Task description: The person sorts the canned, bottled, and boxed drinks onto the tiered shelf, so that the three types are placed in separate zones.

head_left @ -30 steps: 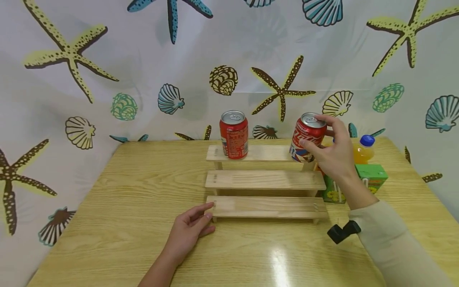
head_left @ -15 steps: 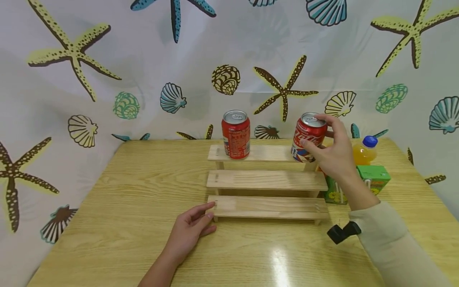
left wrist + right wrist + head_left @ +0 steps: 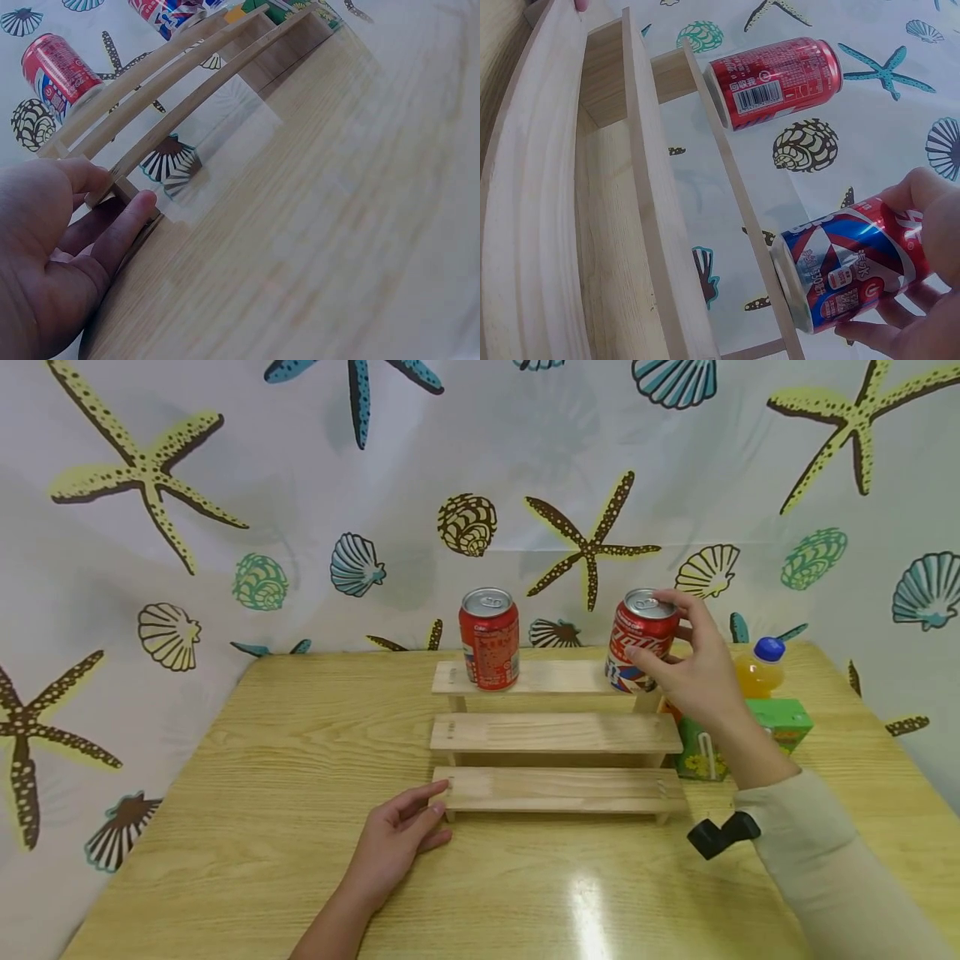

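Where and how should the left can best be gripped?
Probably round mid-body, coming from the right, thumb in front and fingers behind. The left can is an upright cylinder near the left end of the top shelf, with a gap between it and the right can.

Right Coke can [image 3: 636, 631]: red, white lettering, red-white-blue patches, silver lid. Left Coke can [image 3: 490, 645]: red, silver lid. Three-tier wooden shelf [image 3: 555, 732]: pale. Table [image 3: 322, 735]: honey-yellow wood grain. Bottle [image 3: 757, 675]: orange, blue cap [image 3: 769, 649]. Drink carton [image 3: 692, 760]: green, yellow flowers. Backdrop cloth [image 3: 420, 468]: off-white, yellow, brown, blue starfish, shells.
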Tool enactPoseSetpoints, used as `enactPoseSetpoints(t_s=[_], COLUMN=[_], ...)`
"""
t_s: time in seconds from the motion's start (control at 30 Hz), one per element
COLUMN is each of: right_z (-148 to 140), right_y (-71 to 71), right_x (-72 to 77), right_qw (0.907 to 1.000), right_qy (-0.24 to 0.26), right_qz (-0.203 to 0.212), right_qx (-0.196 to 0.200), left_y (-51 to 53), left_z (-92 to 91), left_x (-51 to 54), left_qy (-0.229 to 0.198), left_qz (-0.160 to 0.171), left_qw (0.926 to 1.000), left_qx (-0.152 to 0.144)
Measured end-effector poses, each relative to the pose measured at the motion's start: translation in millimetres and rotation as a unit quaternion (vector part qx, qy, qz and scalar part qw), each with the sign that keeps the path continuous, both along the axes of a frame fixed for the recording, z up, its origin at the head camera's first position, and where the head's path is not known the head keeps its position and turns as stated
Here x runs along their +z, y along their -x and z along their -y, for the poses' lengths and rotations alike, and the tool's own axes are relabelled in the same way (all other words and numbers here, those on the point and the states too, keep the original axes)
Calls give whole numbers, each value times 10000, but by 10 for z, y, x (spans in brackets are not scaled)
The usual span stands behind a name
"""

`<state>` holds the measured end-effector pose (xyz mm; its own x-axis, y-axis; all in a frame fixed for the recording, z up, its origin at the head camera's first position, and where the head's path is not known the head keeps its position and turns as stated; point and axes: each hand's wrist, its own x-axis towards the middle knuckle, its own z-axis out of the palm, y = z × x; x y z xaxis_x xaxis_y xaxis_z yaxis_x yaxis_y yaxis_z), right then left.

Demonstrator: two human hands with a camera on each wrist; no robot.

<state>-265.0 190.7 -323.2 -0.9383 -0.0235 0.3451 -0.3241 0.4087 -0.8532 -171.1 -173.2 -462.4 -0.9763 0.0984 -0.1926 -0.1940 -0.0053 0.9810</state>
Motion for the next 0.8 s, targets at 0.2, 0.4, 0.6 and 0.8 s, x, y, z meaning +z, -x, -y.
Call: enactPoseSetpoints(t_s=[0.2,0.4,0.6,0.8], right_z=[-43,-97,-130,-135], right_y=[-21,-37,-57,-75], right_x=[11,5,-25,-35], right_qw=[9999,9999,9998,9999], right_qy=[34,77,175,114], right_qz=[128,117,78,39], right_qx=[36,-2,-31,-41], left_y=[6,9,9,1], left_z=[-20,-18,-17,-22], left_x=[1,15,16,7], left_qy=[-16,32,93,101], left_qz=[4,-44,-29,-17], left_qw=[10000,10000,10000,9999], left_qx=[-9,-41,-3,10])
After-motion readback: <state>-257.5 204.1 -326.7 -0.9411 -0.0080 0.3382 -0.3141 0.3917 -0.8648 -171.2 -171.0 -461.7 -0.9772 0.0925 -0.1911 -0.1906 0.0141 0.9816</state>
